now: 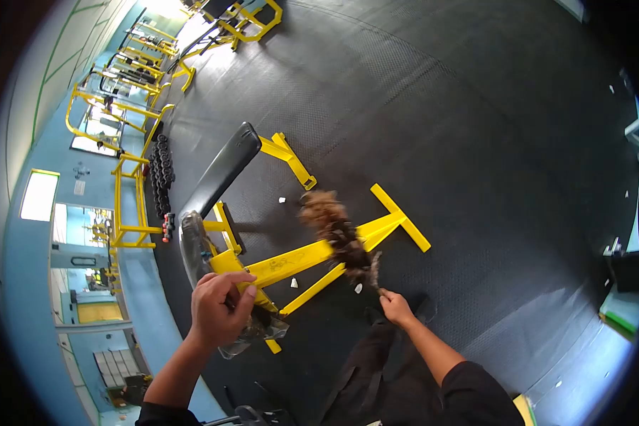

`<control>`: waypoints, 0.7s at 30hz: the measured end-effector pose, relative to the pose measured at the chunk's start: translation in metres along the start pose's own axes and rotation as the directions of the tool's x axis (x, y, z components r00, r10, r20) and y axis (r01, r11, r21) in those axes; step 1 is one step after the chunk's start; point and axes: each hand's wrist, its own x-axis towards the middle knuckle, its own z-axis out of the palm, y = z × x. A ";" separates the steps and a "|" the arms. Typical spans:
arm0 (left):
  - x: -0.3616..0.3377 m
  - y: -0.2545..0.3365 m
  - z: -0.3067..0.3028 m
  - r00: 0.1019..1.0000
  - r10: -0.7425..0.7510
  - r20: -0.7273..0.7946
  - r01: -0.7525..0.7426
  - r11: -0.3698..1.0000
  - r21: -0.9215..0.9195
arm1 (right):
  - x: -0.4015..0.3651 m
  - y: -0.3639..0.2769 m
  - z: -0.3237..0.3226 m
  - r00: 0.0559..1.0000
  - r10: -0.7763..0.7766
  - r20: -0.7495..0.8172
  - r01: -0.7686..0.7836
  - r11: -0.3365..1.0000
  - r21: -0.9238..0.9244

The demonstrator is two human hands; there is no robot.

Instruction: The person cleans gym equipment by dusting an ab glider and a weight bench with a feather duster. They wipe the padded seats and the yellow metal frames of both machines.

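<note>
My right hand (396, 309) is closed round the thin handle of a brown feather duster (337, 231). The feathers are blurred and cross in front of the yellow metal frame (291, 263) of a weight bench. My left hand (219, 307) is half curled, thumb and index finger apart, with nothing seen in it. It overlaps the near end of the bench beside a plastic-wrapped pad (193, 248). The bench's long black pad (224, 167) slopes up away from me.
White scraps (294, 282) lie on the black rubber floor (476, 156) around the bench. A dumbbell rack (161, 167) and yellow gym machines (124, 128) line the blue wall at left. Another yellow machine (263, 21) stands at the back. My legs are just below the duster.
</note>
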 end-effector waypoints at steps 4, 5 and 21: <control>-0.011 0.011 -0.003 0.994 0.110 0.014 -0.109 0.994 -0.029 | 0.030 0.020 -0.010 0.980 0.130 -0.153 -0.137 0.990 -0.036; -0.019 0.022 0.000 0.988 0.154 0.012 -0.152 0.983 -0.107 | 0.027 0.023 -0.011 0.988 0.130 -0.082 -0.121 0.987 0.107; 0.097 -0.073 0.303 0.946 -0.266 0.186 0.310 0.911 -0.273 | 0.102 0.048 -0.063 0.910 0.389 -0.141 -0.400 0.915 -0.054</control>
